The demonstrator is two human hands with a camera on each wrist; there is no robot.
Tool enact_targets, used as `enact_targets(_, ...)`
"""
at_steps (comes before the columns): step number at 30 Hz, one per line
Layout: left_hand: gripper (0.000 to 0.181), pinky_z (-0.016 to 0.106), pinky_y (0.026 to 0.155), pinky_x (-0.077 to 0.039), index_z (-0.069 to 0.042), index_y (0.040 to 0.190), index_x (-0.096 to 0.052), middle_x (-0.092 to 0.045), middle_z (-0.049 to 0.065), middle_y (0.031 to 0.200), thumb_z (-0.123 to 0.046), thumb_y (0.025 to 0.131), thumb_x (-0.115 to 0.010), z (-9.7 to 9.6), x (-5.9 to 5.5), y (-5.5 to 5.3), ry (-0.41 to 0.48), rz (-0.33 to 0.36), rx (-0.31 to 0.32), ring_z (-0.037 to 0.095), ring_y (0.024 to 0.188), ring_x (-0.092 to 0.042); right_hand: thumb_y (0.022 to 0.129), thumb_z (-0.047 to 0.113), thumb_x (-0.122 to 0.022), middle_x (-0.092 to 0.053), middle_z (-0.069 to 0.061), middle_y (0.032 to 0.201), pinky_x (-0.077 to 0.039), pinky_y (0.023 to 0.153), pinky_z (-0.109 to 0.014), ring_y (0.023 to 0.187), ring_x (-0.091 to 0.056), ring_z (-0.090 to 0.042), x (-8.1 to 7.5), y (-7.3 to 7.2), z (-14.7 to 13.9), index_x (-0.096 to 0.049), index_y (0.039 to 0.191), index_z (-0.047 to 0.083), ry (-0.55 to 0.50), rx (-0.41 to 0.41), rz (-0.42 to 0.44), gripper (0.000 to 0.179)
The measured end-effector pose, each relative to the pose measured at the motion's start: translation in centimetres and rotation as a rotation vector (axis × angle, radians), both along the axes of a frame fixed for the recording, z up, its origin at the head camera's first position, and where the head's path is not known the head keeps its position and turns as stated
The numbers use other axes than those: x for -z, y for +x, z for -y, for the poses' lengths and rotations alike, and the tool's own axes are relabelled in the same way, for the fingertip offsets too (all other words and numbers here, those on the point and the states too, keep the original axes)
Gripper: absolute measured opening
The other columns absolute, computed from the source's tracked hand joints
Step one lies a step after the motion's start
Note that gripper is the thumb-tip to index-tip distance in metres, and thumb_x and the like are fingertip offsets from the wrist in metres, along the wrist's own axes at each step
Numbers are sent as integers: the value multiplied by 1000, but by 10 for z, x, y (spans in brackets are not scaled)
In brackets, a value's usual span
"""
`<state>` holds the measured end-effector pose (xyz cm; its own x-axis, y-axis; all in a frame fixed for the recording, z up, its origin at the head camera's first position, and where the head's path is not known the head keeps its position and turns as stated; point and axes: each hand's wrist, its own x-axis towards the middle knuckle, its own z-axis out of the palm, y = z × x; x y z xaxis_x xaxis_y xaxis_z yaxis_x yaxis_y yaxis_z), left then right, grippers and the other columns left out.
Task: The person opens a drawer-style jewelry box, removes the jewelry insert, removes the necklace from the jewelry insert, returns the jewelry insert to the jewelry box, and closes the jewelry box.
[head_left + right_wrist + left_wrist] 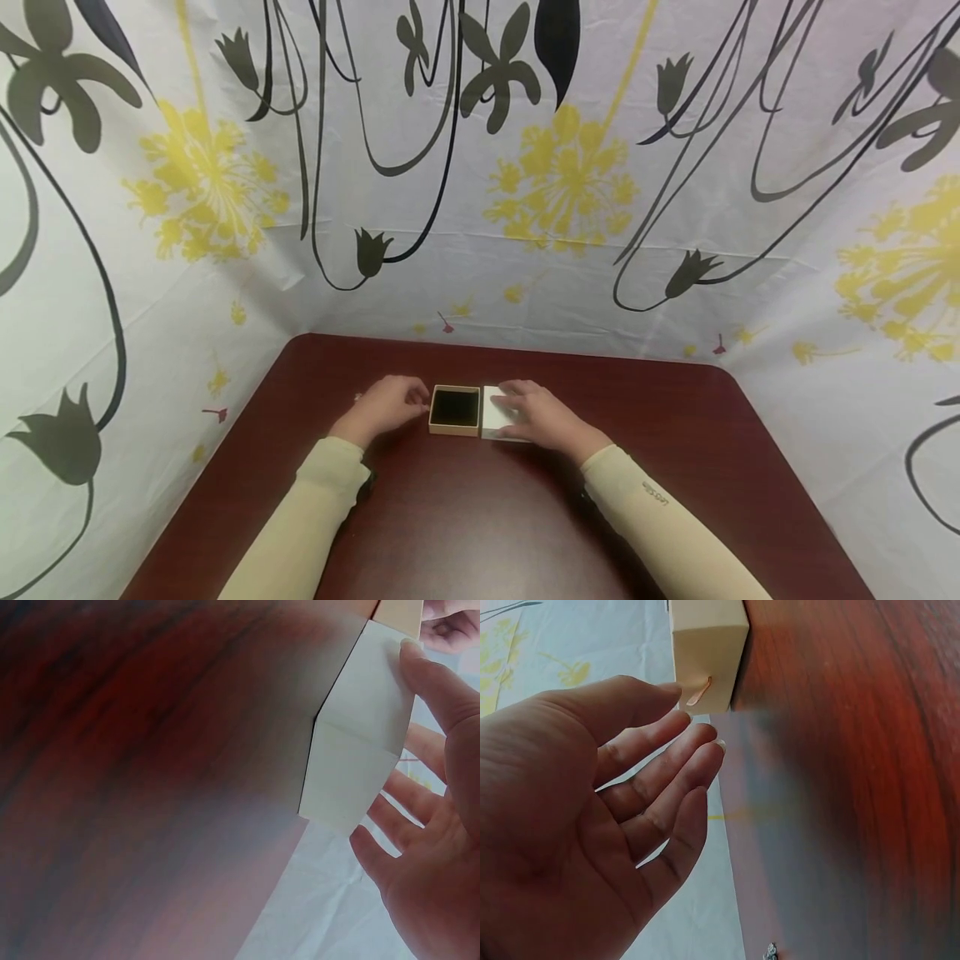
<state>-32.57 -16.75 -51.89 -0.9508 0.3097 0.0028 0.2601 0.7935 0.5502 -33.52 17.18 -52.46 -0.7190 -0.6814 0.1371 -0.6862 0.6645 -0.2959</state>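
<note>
In the head view a shallow cream box tray [454, 433] with a dark inside lies on the table. A white box sleeve [491, 425] sits right up against its right side; whether the two still overlap I cannot tell. My left hand [386, 406] is beside the tray's left end, fingers loosely bent and apart. That end [705, 656] has a small copper-coloured ribbon tab [699, 691] in the left wrist view, close to the thumb tip. My right hand [543, 417] rests on the white sleeve with spread fingers. The right wrist view shows its thumb [435, 679] at the sleeve's upper edge.
The dark red wooden table [457, 517] has rounded far corners. Hanging white cloth [450, 200] with yellow and grey flowers surrounds it at the back and sides. A small silvery item [771, 950] lies near the table's edge in the left wrist view.
</note>
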Motion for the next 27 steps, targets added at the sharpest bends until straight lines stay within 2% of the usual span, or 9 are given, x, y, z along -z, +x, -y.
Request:
enact_targets(6, 10, 43, 91, -61, -13, 111, -81, -77, -3, 99, -16, 101, -82, -6, -3, 0, -31, -22, 13, 17, 95, -73, 96, 40, -90, -60, -16, 156, -49, 115, -55, 142, -57, -38, 1, 0, -1, -71, 149, 13, -2, 0, -7, 63)
enact_targets(11, 5, 43, 90, -62, -15, 107, -83, -77, -3, 99, -15, 101, -82, -8, 1, -2, -61, -35, 15, 17, 95, -73, 95, 42, -90, -60, -16, 156, -49, 115, -56, 141, -57, -38, 2, -1, -2, -71, 149, 13, -10, -2, 1, 64)
enact_targets(18, 8, 42, 88, -62, -10, 103, -83, -76, -4, 96, -19, 101, -83, -11, 2, -3, -86, -65, 21, 16, 91, -72, 95, 43, -89, -59, -16, 157, -49, 115, -55, 142, -56, -38, 2, -1, -1, -70, 150, 14, -12, 0, 15, 65)
enact_targets(27, 7, 41, 85, -62, -16, 96, -83, -75, -6, 93, -18, 102, -82, -13, 3, -5, -76, -72, 22, 12, 86, -69, 95, 42, -90, -60, -16, 156, -49, 115, -54, 141, -57, -37, 2, -1, -1, -70, 150, 13, -28, -6, 19, 65)
